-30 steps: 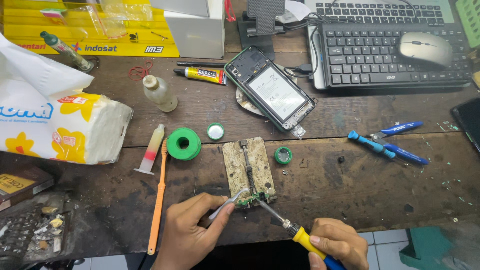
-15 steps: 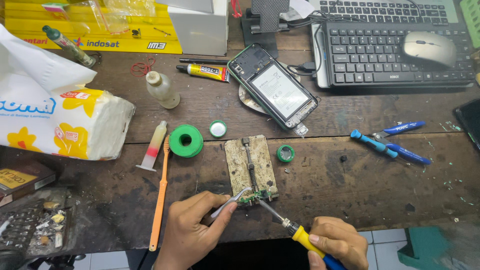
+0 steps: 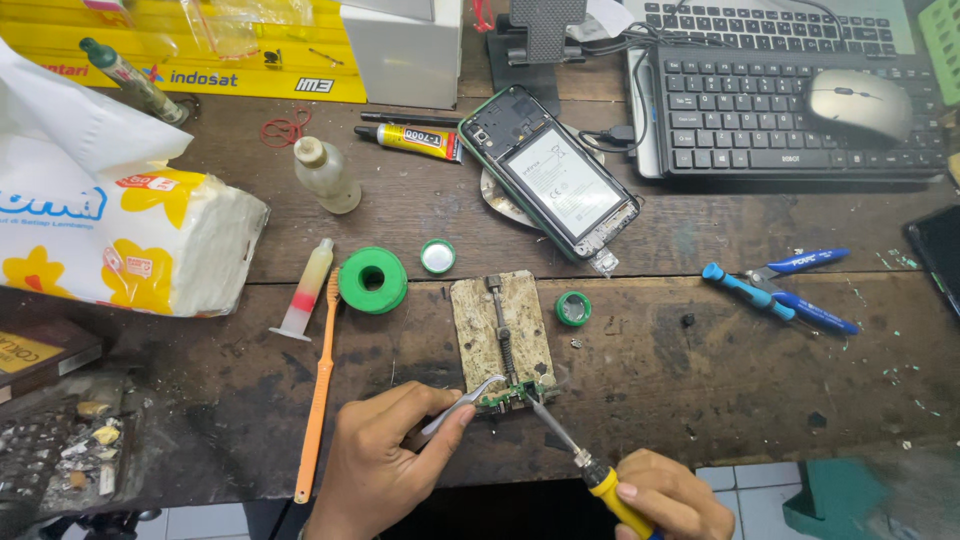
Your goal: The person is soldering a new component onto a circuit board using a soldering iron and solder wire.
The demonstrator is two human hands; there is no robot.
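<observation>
Near bench edge, hands grip tweezers [image 3: 455, 408], soldering iron [image 3: 590, 470], clamped board [image 3: 508, 398], open wood rightward

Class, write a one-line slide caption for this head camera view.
Left hand steadies tweezers on a small circuit board while right hand applies a soldering iron.

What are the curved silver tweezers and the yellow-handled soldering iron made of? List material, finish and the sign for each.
Curved silver tweezers, in the left hand: apparently bare metal, judging by the bright grey sheen.
Yellow-handled soldering iron, in the right hand: thin dull metal shaft; glossy yellow grip, likely plastic or rubber.
</observation>
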